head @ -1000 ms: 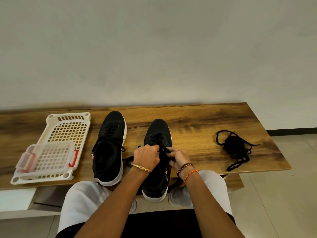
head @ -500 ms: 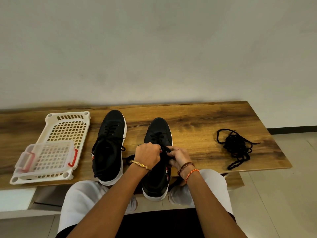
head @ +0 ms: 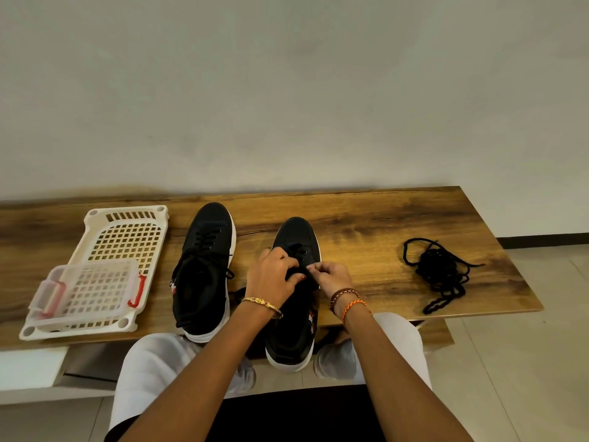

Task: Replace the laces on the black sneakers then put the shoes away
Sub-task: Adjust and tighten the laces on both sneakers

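Both hands (head: 299, 275) still pinching lace (head: 294, 250), unchanged

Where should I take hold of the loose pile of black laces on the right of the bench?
Pinch the loose lace pile at its dense tangled middle, coming straight down from above. It lies flat on the wooden bench with nothing beside it, and only thin stray loops trail out. A grip on the middle probably lifts most strands together.

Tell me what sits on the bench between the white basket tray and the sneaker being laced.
The other black sneaker, toe toward the wall, stands between the white basket tray and the sneaker being laced, as the head view shows.
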